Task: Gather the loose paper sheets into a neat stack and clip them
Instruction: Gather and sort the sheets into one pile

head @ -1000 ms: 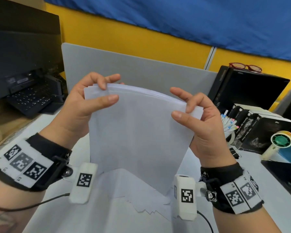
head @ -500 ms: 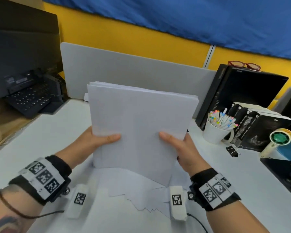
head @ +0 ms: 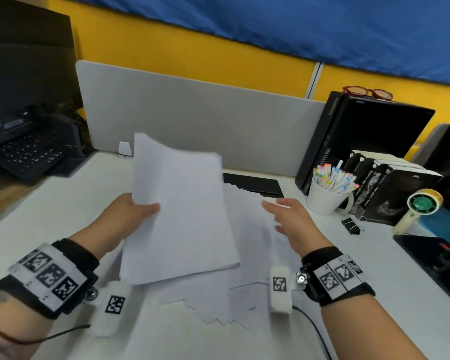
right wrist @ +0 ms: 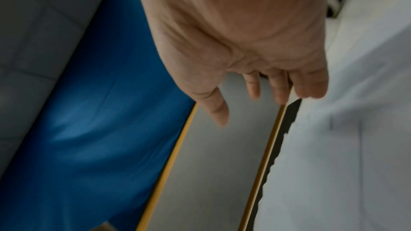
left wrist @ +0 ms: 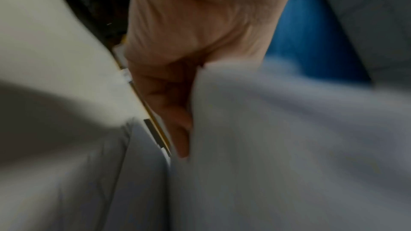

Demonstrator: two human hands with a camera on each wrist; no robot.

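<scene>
My left hand (head: 138,211) grips a squared stack of white paper (head: 182,211) by its left edge, thumb on top, and holds it tilted above the desk. The left wrist view shows my fingers (left wrist: 175,111) curled behind the stack (left wrist: 289,147). Under it, several loose sheets (head: 242,294) lie fanned on the white desk (head: 62,203). My right hand (head: 283,216) hovers over those sheets with straight, spread fingers (right wrist: 253,87) and holds nothing. A black binder clip (head: 351,226) lies on the desk to the right of that hand.
A white mug of pens (head: 325,193) and black books (head: 390,193) stand at the right, with a small fan (head: 418,206) beside them. A grey divider (head: 192,118) closes the back. A black keyboard (head: 26,154) sits at far left, a black folder (head: 255,183) behind the sheets.
Both hands slid from the stack's top edge to its sides. My right hand then let go and moved right over the loose sheets; the left hand alone now holds the stack, lower and tilted.
</scene>
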